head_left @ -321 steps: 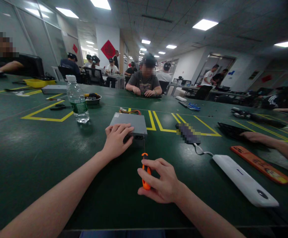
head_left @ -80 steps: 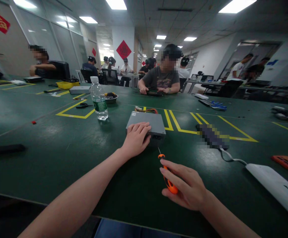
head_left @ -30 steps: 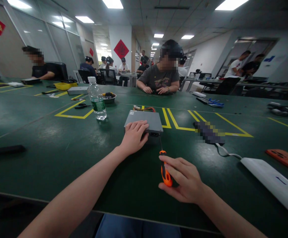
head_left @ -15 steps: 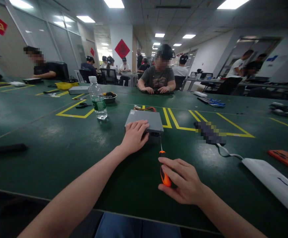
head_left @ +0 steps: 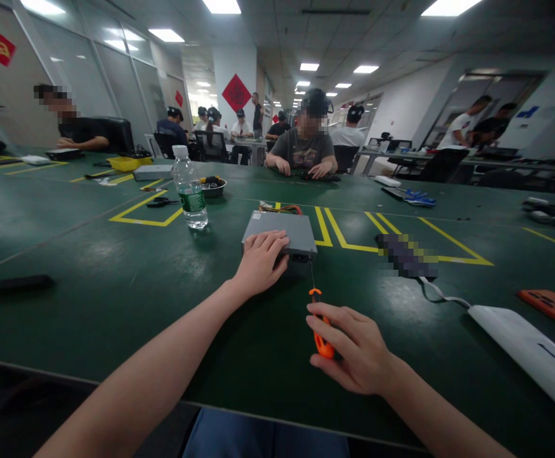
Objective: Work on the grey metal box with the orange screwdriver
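Note:
A grey computer power supply unit (head_left: 294,230) lies flat on the green table in front of me, its coloured cables (head_left: 282,208) coming out at the far side. My left hand (head_left: 264,257) grips its near left part, fingers over the top and thumb down by the near face. Between the thumb and fingers of my right hand (head_left: 354,340) is an orange and black screwdriver (head_left: 323,343). Its thin shaft points away from me, and the tip meets the near face close to the right corner. The exact contact at the tip is too small to make out.
A water bottle (head_left: 191,197) stands left of the unit, with a metal bowl (head_left: 214,186) behind it. On the right lie a pixelated dark object (head_left: 406,256), a white power strip (head_left: 520,343) and an orange phone (head_left: 552,308). Across the table sits a person (head_left: 306,143).
The orange screwdriver handle has turned slightly in my right hand, with the fingers shifting a little. My left hand and the power supply unit keep their places.

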{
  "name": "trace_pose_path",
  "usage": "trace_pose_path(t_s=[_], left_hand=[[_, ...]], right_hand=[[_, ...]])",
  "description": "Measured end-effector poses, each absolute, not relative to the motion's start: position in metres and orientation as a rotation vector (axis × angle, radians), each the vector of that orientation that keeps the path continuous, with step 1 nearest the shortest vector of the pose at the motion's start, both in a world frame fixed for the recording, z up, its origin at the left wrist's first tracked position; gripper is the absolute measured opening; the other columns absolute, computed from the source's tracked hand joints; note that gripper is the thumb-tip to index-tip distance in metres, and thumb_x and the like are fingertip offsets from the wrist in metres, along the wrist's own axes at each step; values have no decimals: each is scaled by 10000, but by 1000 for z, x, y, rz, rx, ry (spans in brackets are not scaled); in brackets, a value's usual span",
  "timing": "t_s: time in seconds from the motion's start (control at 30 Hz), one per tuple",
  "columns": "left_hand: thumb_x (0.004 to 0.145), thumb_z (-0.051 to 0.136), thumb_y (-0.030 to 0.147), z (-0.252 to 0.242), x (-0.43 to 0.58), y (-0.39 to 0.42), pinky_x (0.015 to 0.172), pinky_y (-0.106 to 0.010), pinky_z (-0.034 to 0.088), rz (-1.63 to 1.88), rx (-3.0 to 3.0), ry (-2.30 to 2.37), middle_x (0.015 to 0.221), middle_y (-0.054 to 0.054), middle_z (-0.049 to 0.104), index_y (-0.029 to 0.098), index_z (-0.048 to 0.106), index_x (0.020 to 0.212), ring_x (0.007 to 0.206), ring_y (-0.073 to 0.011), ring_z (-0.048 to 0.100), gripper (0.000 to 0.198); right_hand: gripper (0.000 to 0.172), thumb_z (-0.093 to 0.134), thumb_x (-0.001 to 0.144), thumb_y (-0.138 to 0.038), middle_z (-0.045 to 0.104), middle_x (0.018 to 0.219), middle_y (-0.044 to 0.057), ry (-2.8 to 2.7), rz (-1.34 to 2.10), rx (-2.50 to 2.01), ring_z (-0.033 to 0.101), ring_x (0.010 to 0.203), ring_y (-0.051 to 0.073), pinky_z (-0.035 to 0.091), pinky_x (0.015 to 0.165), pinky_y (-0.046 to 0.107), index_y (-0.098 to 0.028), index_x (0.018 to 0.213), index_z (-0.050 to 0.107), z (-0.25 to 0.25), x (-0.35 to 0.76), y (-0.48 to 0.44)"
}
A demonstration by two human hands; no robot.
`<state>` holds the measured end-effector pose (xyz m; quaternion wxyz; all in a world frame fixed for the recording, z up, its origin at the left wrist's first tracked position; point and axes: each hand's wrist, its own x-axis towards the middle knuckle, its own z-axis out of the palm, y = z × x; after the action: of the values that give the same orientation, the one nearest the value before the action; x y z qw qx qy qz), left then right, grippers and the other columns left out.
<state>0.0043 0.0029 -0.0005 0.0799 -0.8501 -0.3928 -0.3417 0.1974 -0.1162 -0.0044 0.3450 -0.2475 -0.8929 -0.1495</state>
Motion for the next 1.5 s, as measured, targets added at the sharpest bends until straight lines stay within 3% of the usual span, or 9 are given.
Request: trace_pose_path(t_s=[0.23,0.37,0.67,0.87,1.0,1.2,1.37,1.5], left_hand=[[860,466,263,0,4,3,973,-394,289,-1014,-2541,-1169,1295,-52,517,215,496,1155,1203,-219,422,300],[853,477,263,0,5,3,972,-392,293,-1025,-2544,-1168,1287,-48,524,225,502,1154,1196,-218,428,305],[859,470,264,0,4,3,980,-387,284,-1026,-2546,-1171,1289,-43,526,226,501,1150,1202,-216,426,296],[856,472,258,0,4,2,976,-391,288,-1022,-2538,-1178,1296,-49,518,221,499,1153,1202,-221,427,301],[859,469,263,0,4,3,979,-392,287,-1017,-2537,-1177,1298,-47,517,225,498,1154,1205,-221,425,299],[861,464,264,-1,4,3,970,-387,289,-1013,-2541,-1159,1289,-50,523,216,495,1149,1202,-218,426,294],[857,466,265,0,4,3,980,-390,277,-1012,-2541,-1163,1293,-56,520,214,495,1148,1208,-221,421,297],[855,467,259,0,4,3,977,-389,281,-1019,-2543,-1158,1294,-53,520,216,496,1146,1210,-218,421,296]], right_hand=[[404,510,859,-436,586,1080,189,-2248,-211,-640,629,954,240,560,721,359,-130,1108,422,-11,200,-114],[344,426,891,-327,544,1154,177,-2328,-259,-645,575,1043,247,536,774,382,-136,1175,457,-8,202,-115],[318,596,826,-347,637,1009,163,-2156,-397,-604,644,814,197,535,609,296,-132,1045,514,-6,199,-115],[344,517,844,-315,583,1075,183,-2215,-319,-592,607,979,232,552,727,347,-109,1116,474,-7,202,-115],[315,512,853,-298,590,1058,181,-2289,-437,-614,621,878,225,539,656,342,-122,1113,530,-3,200,-116],[248,617,811,-332,639,993,164,-2214,-449,-591,634,742,176,526,587,283,-140,938,522,-6,196,-116],[402,536,848,-451,608,1070,181,-2275,-366,-628,629,912,220,547,701,326,-126,1077,478,-9,196,-116],[311,437,904,-322,602,1046,185,-2391,-480,-626,612,957,235,535,717,350,-125,1128,526,-1,194,-116]])
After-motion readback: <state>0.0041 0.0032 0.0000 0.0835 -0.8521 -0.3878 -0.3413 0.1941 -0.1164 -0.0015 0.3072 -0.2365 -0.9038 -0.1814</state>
